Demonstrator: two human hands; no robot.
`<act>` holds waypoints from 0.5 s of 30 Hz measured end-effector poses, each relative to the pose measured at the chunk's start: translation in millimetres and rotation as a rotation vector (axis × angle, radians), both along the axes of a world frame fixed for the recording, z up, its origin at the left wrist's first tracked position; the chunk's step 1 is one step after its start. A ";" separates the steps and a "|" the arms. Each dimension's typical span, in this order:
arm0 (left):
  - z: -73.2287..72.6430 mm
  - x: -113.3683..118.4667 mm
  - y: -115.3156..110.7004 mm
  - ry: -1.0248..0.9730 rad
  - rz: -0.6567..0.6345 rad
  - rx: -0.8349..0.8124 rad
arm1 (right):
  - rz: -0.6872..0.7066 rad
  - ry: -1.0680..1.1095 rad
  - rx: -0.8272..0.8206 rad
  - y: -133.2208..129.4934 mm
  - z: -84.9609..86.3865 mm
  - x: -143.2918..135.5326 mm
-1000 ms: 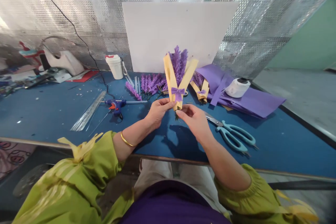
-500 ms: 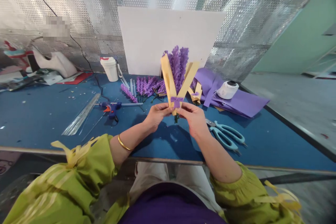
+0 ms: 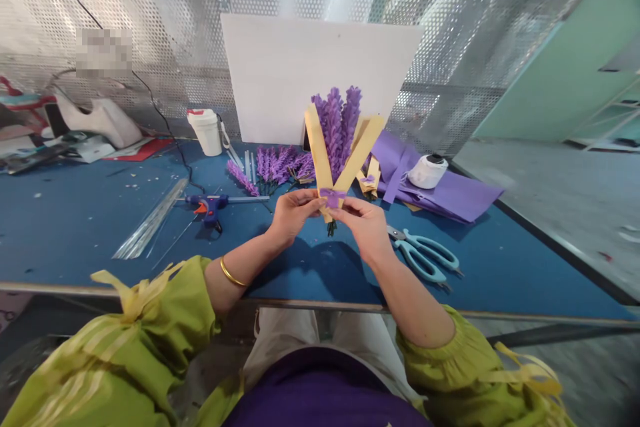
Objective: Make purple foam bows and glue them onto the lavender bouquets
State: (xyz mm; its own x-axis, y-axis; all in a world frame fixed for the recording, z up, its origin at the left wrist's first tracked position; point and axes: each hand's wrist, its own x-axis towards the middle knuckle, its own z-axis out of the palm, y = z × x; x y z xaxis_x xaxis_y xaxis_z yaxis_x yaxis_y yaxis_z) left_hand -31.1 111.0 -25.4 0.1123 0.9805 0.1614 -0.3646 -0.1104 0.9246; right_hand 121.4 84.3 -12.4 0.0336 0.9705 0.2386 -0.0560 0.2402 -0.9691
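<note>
Two hands hold a small lavender bouquet point(image 3: 336, 147) upright.
Left hand point(image 3: 291, 215) and right hand point(image 3: 365, 227) pinch closed on its base, above the blue table point(image 3: 75, 233).

Frame centre: bouquet point(image 3: 338, 147) upright above table point(image 3: 75, 240), left hand point(image 3: 291, 214) and right hand point(image 3: 365, 225) at its base. Glue gun point(image 3: 210, 204) left of hands; scissors point(image 3: 423, 255) right. Board point(image 3: 300, 73) behind, cup point(image 3: 205, 131) upper left, tape roll point(image 3: 427, 170) right of bouquet.
</note>
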 end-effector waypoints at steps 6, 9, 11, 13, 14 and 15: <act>1.7 2.3 -2.7 -0.011 0.059 -0.010 | 0.079 0.011 -0.034 1.5 5.2 5.0; 3.2 3.5 -5.3 -0.018 0.049 -0.009 | 0.069 0.013 -0.072 3.3 6.3 9.4; 5.2 3.7 -7.5 -0.020 0.030 -0.004 | 0.076 0.007 -0.090 3.6 7.3 12.6; 6.8 3.0 -9.3 0.034 0.025 -0.016 | 0.092 -0.008 -0.106 3.9 8.7 15.9; 7.2 2.3 -9.7 0.061 0.021 -0.024 | 0.101 -0.017 -0.115 4.6 9.5 17.4; 6.9 1.4 -9.8 0.076 0.013 -0.039 | 0.110 -0.029 -0.124 5.6 10.3 18.7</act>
